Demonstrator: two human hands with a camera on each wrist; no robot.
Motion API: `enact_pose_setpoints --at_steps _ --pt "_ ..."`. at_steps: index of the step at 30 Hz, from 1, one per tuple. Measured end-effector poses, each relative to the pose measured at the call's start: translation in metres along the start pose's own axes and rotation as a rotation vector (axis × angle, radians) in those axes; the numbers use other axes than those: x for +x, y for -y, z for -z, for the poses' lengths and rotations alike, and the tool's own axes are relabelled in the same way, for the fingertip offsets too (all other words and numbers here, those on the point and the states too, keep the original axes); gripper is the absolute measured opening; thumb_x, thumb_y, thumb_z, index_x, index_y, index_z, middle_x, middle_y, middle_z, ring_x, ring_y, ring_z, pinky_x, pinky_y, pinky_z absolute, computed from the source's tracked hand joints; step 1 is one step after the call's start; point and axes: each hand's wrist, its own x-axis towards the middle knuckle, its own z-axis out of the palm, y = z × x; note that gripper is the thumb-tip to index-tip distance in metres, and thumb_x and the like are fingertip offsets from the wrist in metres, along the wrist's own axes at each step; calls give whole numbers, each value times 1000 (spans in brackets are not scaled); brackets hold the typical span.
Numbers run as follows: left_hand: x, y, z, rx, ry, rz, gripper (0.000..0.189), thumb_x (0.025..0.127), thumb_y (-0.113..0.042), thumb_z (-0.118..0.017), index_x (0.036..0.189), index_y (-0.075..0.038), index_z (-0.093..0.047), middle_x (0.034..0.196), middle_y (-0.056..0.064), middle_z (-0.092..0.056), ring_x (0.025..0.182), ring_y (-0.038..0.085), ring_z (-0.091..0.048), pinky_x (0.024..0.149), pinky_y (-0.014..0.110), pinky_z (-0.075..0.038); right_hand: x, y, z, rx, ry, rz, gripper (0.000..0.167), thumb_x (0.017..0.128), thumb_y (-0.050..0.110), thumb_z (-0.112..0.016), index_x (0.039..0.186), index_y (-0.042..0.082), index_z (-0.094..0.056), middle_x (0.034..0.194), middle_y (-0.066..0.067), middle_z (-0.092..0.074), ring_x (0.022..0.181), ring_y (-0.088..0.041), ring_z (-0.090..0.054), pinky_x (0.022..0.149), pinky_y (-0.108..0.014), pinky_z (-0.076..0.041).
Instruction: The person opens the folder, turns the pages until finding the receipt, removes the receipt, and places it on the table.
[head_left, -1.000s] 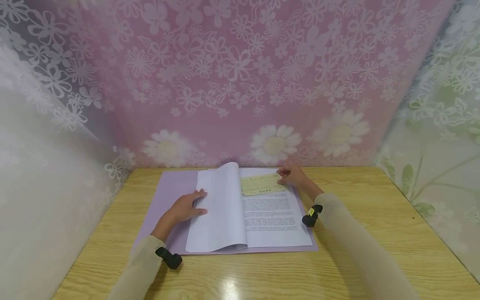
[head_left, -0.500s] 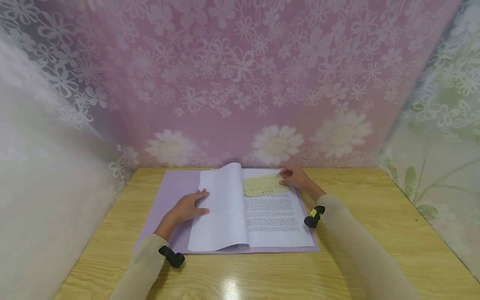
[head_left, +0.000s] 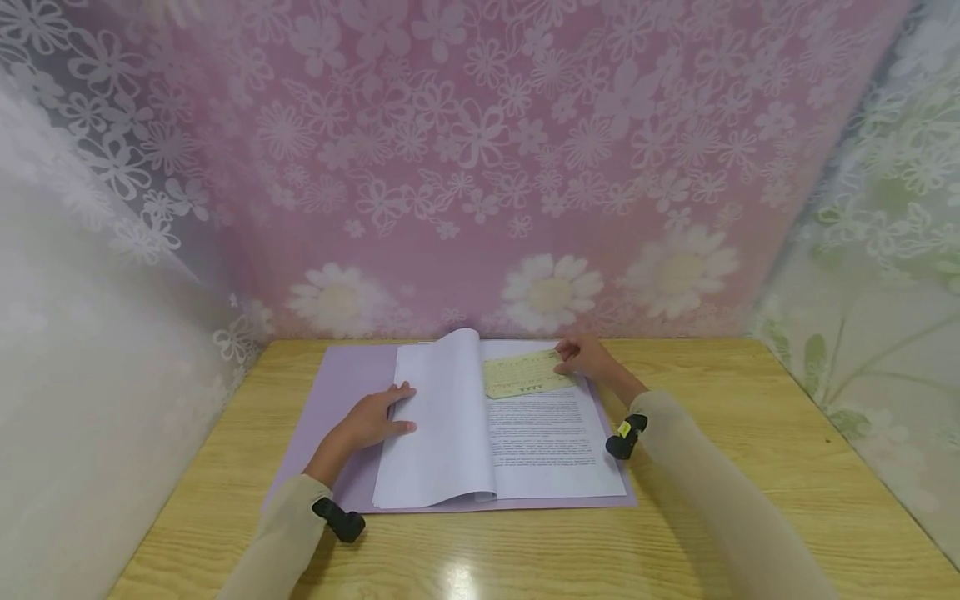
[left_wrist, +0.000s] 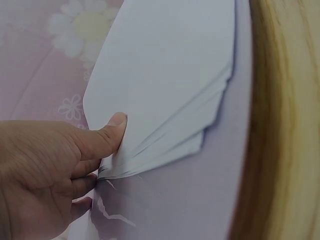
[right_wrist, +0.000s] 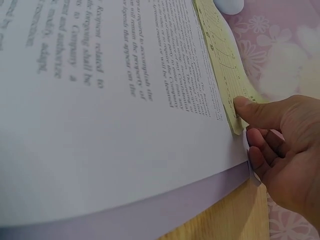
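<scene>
A lilac folder [head_left: 333,417] lies open on the table, bearing a stack of paper. Several turned-over sheets [head_left: 438,417] fold to the left, their blank side up. My left hand [head_left: 372,417] holds their left edge; the left wrist view shows the thumb [left_wrist: 112,132] on top and the fingers at the fanned edges. On the printed page [head_left: 543,450] at right lies a yellow-green slip of paper [head_left: 521,375] with lines and marks, slightly tilted near the page top. My right hand [head_left: 588,358] pinches its right end, thumb [right_wrist: 250,110] on top, other fingers curled at the page edge.
The wood-grain table [head_left: 712,458] extends around the folder. A pink floral backdrop [head_left: 450,208] rises right behind its back edge, with patterned sheets at both sides. Each wrist carries a black camera [head_left: 341,518].
Both hands keep their places on the paper and the slip. The head view shifts slightly; the slip stays nearly where it was, with only a small change of its lower edge.
</scene>
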Motion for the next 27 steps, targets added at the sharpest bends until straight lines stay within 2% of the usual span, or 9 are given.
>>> enact_pose_setpoints --at_steps 8,12,16,21,27 --pt "1 0 -1 -20 -4 11 68 94 -29 -74 153 -9 -47 163 14 -36 153 40 -30 122 58 -30 -3 3 1 -38 -9 -25 31 82 5 -84 104 -9 -68 90 -12 -66 84 -18 -57 76 -26 -47" --pt "0 0 -2 -15 -9 7 68 94 -29 -74 153 -9 -48 162 15 -37 152 41 -31 121 58 -31 -2 5 1 -38 -12 -21 35 82 3 -83 108 -11 -66 92 -14 -66 85 -19 -57 76 -24 -46" --pt "0 1 -2 -6 -18 -3 67 94 -29 -75 152 -8 -48 162 17 -38 151 42 -33 120 58 -32 -1 9 3 11 -4 -19 38 83 -1 -80 115 -14 -64 98 -20 -66 85 -18 -57 72 -24 -48" --pt "0 2 -1 -13 -17 -2 68 94 -29 -74 153 -8 -47 162 16 -37 152 41 -32 121 58 -31 -2 19 11 57 45 -61 35 87 0 -77 118 -13 -64 107 -25 -68 84 -18 -61 68 -27 -54" --pt "1 1 -1 -16 -16 3 68 94 -29 -74 153 -8 -48 162 16 -37 152 42 -31 121 59 -31 -2 30 23 107 124 -101 29 91 3 -73 116 -10 -68 113 -26 -71 89 -23 -72 80 -36 -62"
